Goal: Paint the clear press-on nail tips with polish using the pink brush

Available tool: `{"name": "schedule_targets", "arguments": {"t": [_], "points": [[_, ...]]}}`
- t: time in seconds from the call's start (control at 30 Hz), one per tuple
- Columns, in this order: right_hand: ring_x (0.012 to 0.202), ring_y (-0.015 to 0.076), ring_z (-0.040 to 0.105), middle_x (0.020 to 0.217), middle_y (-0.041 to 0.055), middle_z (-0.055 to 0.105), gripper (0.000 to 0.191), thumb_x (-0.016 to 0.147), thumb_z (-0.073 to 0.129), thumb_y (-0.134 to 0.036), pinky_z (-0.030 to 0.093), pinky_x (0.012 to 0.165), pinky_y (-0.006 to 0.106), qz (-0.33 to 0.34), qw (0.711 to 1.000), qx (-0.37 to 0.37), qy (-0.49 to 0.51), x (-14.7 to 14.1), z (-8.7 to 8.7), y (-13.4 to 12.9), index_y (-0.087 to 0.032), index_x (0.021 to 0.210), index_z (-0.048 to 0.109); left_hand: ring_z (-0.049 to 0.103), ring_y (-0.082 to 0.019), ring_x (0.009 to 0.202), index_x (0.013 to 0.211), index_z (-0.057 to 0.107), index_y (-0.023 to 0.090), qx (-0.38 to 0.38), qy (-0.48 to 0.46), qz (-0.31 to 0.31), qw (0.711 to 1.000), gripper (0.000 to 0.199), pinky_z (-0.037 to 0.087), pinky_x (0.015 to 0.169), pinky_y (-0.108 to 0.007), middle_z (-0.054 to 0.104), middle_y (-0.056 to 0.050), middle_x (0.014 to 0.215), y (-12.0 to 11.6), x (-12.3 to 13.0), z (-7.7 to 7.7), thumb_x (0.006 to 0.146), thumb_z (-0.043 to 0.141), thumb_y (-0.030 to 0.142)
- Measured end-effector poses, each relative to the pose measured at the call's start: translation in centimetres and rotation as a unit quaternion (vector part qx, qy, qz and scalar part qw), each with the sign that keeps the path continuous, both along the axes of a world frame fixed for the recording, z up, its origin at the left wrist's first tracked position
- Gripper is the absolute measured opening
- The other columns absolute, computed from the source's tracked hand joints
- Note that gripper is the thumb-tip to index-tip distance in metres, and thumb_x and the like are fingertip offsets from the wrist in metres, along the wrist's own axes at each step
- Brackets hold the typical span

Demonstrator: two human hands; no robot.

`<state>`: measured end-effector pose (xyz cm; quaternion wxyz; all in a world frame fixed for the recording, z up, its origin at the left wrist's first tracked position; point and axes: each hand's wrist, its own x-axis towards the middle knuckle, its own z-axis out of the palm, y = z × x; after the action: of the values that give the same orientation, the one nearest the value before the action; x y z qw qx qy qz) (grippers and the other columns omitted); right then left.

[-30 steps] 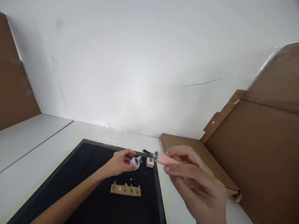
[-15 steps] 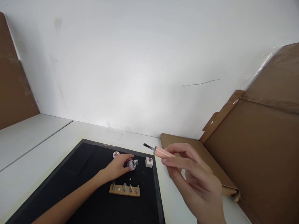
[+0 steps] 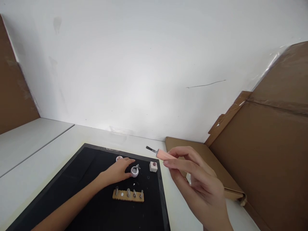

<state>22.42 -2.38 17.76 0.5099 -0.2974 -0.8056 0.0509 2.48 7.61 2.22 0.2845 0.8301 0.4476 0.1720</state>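
By the left hand [image 3: 117,172] — small jar [image 3: 134,172]; in the right hand [image 3: 199,181] — brush [image 3: 163,154].

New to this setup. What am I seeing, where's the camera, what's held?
No robot here: these are a person's two bare hands. Every picture comes from one camera worn on the head, looking forward and down.

The right hand holds a pink-handled brush, bristles pointing away. The left hand is open beside a small open jar; whether its thumb touches is hard to tell.

On the black mat also sit a tan strip with four upright pegs and a small pale cube.
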Motion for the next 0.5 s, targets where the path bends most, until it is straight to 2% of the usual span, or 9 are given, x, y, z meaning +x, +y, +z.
{"name": "schedule_targets", "arguments": {"t": [0.1, 0.2, 0.3, 0.37, 0.43, 0.5], "points": [[0.077, 0.0152, 0.059, 0.089, 0.0034, 0.059, 0.033, 0.084, 0.050, -0.001, 0.050, 0.062, 0.028, 0.000, 1.000, 0.003, -0.003, 0.0, 0.0, 0.0, -0.027, 0.095, 0.066, 0.061, -0.025, 0.097, 0.122, 0.057, 0.017, -0.008, 0.038, -0.003, 0.999, 0.047, 0.046, 0.085, -0.034, 0.063, -0.010, 0.116, 0.0, -1.6, 1.8, 0.075, 0.059, 0.020], [0.078, 0.0161, 0.059, 0.090, 0.0042, 0.061, 0.033, 0.085, 0.050, -0.001, 0.051, 0.063, 0.029, -0.001, 1.000, 0.001, -0.009, 0.1, -0.1, 0.0, -0.027, 0.097, 0.066, 0.062, -0.025, 0.090, 0.111, 0.063, 0.018, -0.031, 0.087, -0.023, 0.995, 0.043, 0.047, 0.074, -0.031, 0.065, -0.007, 0.105, 0.1, -3.0, 2.7, 0.068, 0.066, 0.024], [0.078, 0.0164, 0.060, 0.090, 0.0043, 0.062, 0.033, 0.084, 0.050, -0.002, 0.051, 0.063, 0.029, -0.003, 1.000, 0.002, -0.009, 0.2, 0.0, 0.0, -0.028, 0.097, 0.066, 0.062, -0.026, 0.086, 0.102, 0.067, 0.019, -0.059, 0.141, -0.039, 0.988, 0.046, 0.046, 0.065, -0.029, 0.066, -0.004, 0.094, 0.2, -3.6, 2.7, 0.057, 0.076, 0.025], [0.077, 0.0165, 0.060, 0.089, 0.0041, 0.062, 0.033, 0.085, 0.050, -0.002, 0.051, 0.062, 0.030, -0.004, 1.000, 0.001, -0.008, 0.2, 0.0, 0.0, -0.028, 0.097, 0.066, 0.062, -0.026, 0.086, 0.098, 0.068, 0.020, -0.070, 0.167, -0.047, 0.982, 0.044, 0.046, 0.065, -0.029, 0.066, -0.003, 0.088, 0.3, -3.6, 2.5, 0.055, 0.080, 0.025], [0.076, 0.0166, 0.060, 0.088, 0.0040, 0.062, 0.032, 0.085, 0.050, -0.003, 0.051, 0.061, 0.030, -0.006, 1.000, 0.001, -0.008, 0.1, 0.1, 0.0, -0.028, 0.097, 0.066, 0.063, -0.024, 0.085, 0.097, 0.067, 0.020, -0.077, 0.187, -0.055, 0.978, 0.040, 0.048, 0.066, -0.030, 0.066, -0.002, 0.086, 0.5, -3.5, 2.3, 0.059, 0.080, 0.025], [0.076, 0.0168, 0.060, 0.088, 0.0040, 0.062, 0.032, 0.085, 0.050, -0.003, 0.051, 0.061, 0.030, -0.006, 1.000, 0.002, -0.009, 0.1, 0.0, 0.0, -0.028, 0.097, 0.066, 0.063, -0.022, 0.084, 0.100, 0.065, 0.018, -0.087, 0.206, -0.065, 0.973, 0.032, 0.051, 0.070, -0.033, 0.066, -0.003, 0.090, 0.8, -3.4, 2.1, 0.071, 0.075, 0.026]]}}
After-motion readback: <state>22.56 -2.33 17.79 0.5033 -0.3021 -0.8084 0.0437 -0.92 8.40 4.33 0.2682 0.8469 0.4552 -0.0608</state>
